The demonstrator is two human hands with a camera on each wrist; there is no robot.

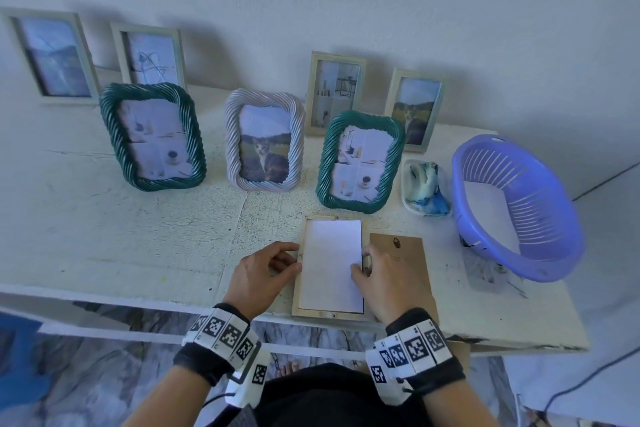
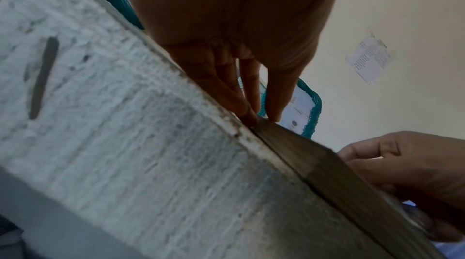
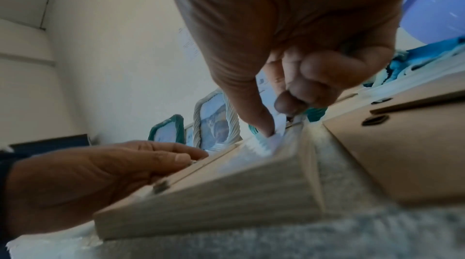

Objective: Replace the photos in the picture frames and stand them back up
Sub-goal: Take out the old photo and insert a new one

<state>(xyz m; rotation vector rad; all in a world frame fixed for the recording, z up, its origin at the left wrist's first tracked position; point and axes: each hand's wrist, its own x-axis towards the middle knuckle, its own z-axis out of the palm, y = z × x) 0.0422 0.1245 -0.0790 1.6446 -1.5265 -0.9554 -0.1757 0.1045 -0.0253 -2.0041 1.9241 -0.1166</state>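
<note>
- White wall behind, chipped white worktop [image 1: 138, 246] in front of me, seven frames standing along it.
- Count, standing: two green twisted frames [image 1: 152, 137], one pale twisted frame [image 1: 265, 140], four plain light frames [image 1: 52, 55] at the back near the wall. All seven show a picture.
- Eighth one, the open wooden frame [image 1: 299, 288], lies face down at the near edge, between my hands.
- White photo sheet [image 1: 330, 267] sits in its recess, blank side up. It looks seated, but the right edge is blurred in the wrist view, so I can't confirm it's flat.
- Brown backing board [image 1: 403, 253] is off, lying on the worktop just right of that frame, partly under my right wrist.
- My left hand [image 1: 265, 274]: fingers curled against the frame's left rail, fingertips and thumb pinching it to steady it.
- My right hand [image 1: 384, 282]: thumb pressing the sheet's right edge, a curled finger at the frame's right rail, apparently working a small metal tab there.
- Others: one purple basket [image 1: 561, 246] on the right, tilted, with one white sheet in it; one small white tray [image 1: 410, 201] holding a blue-white cloth [image 1: 427, 189].
- My read on progress: seven of eight look finished. Left on the last: settle the sheet, refit the board, close the tabs, stand it up.
</note>
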